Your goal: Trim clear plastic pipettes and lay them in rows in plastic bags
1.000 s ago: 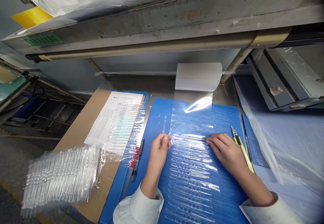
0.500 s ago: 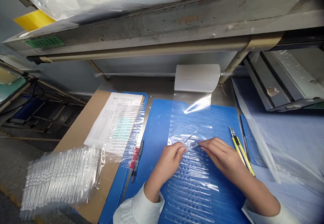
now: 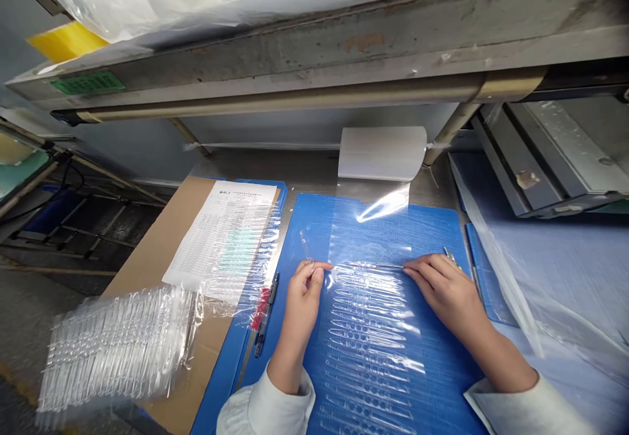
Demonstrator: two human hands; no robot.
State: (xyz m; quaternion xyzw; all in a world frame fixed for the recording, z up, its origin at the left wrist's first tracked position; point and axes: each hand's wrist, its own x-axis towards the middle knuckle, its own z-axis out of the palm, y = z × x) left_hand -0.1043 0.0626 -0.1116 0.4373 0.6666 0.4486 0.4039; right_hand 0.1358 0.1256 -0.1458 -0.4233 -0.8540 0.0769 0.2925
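A row of clear, slender tubes with pointed ends (image 3: pixel 366 337) lies crosswise on a sheet of clear film (image 3: pixel 373 235) over a blue board (image 3: pixel 312 215). In my left hand (image 3: pixel 301 297) one loose clear tube (image 3: pixel 305 246) stands up between curled fingers, while the index finger stretches to the film's left edge. My right hand (image 3: pixel 445 287) has its fingertips pinched at the right end of the topmost tube (image 3: pixel 376 264), which lies level across the film. The exact kind of tube is hard to make out.
Behind the board sits a roll of clear film (image 3: pixel 382 153). A utility knife (image 3: pixel 449 255) is partly hidden behind my right hand. To the left are a pen (image 3: pixel 266 314), a printed sheet (image 3: pixel 221 225) and a bagged stack of clear tubes (image 3: pixel 118 343). A metal machine (image 3: pixel 555 160) stands right.
My hands have moved apart from the middle of the film. The left went left and up with a tube upright in it; the right shifted slightly right, now covering most of the knife.
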